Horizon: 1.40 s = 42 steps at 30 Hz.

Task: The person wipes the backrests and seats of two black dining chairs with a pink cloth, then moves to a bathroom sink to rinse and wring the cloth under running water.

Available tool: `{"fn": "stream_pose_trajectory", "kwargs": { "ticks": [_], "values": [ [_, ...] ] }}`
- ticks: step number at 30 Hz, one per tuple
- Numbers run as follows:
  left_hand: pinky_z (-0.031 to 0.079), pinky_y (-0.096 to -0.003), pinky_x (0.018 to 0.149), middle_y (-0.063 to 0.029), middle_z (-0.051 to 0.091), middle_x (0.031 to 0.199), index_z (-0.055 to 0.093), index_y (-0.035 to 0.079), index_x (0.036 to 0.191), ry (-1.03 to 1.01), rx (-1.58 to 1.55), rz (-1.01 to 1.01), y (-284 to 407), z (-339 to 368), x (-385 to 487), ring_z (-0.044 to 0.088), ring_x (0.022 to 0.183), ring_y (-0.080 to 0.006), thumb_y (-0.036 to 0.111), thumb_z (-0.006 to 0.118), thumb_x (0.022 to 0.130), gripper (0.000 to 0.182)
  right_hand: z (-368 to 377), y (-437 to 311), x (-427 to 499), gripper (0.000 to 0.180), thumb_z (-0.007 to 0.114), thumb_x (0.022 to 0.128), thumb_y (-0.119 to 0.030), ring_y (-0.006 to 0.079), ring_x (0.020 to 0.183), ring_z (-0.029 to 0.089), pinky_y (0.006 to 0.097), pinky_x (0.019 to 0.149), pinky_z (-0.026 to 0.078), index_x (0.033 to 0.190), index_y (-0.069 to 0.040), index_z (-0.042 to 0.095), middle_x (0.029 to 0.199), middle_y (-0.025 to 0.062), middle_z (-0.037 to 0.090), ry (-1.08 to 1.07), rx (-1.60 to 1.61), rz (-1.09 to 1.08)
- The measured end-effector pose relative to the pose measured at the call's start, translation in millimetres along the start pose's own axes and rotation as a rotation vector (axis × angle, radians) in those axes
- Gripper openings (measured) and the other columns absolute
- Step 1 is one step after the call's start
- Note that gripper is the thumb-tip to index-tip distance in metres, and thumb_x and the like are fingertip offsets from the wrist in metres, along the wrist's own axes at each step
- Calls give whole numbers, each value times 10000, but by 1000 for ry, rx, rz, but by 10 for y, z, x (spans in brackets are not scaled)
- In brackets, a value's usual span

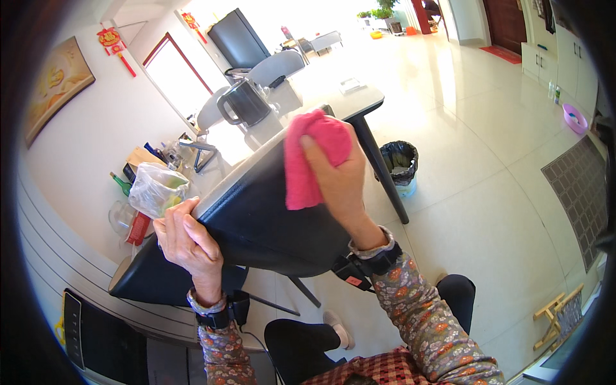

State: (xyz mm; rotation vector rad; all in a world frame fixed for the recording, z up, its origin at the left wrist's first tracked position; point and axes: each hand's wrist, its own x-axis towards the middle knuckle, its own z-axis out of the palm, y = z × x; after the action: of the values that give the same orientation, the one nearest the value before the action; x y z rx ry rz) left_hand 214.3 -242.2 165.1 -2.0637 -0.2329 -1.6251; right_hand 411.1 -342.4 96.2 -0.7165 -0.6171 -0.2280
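Observation:
A dark chair backrest [269,226] with a lighter top edge stands in front of me, close to the dining table. My left hand [190,238] grips its left upper corner, fingers hooked over the edge. In my right hand [342,185] is a folded pink cloth [313,154], pressed against the right part of the backrest near its top edge. My thumb lies across the cloth, and the other fingers are partly hidden behind it. Both wrists carry black straps with small devices.
On the table [332,98] stand a dark electric kettle [246,103], a plastic bag [156,187] and a black stand [198,153]. A second dark chair [163,274] is at left. A lined trash bin [399,163] stands beside the table leg [382,166]. Right lies a grey mat [577,202].

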Motion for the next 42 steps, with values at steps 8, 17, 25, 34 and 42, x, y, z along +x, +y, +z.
{"fn": "stream_pose_trajectory", "kwargs": {
  "ticks": [8,17,25,34,42],
  "values": [
    [403,-339,661,-98,636,840,659,20,894,9,-3,5,5,9,-1,506,705,-243,148,348,993,351,-663,930,-938,384,714,817,-147,322,1006,632,378,881,489,1151,-14,579,1080,170,636,113,-445,107],
    [394,-336,668,-90,649,854,655,24,899,21,-3,32,-10,28,-4,506,692,-226,170,344,1008,360,-953,1129,-842,292,676,895,-187,204,936,633,334,843,490,1106,3,607,1004,106,668,243,-181,366],
    [398,-330,700,-74,662,865,644,43,901,12,42,29,-80,56,-66,509,717,-210,242,308,1034,413,-613,916,-214,346,703,861,-209,263,918,642,354,832,490,1135,-43,572,978,143,657,94,-325,84],
    [409,-335,723,-76,667,871,648,38,903,42,44,67,-86,81,-54,554,738,-212,234,305,1031,415,-1913,2416,-1957,376,680,848,-221,302,954,659,372,827,512,1166,-39,595,1038,159,677,402,-590,802],
    [386,-332,674,-76,657,847,651,33,895,41,27,59,-48,45,-16,541,712,-215,210,319,1021,397,-1119,1374,-675,331,649,915,-172,151,887,625,295,780,515,1184,14,600,1021,70,662,298,97,535]
  ]
}}
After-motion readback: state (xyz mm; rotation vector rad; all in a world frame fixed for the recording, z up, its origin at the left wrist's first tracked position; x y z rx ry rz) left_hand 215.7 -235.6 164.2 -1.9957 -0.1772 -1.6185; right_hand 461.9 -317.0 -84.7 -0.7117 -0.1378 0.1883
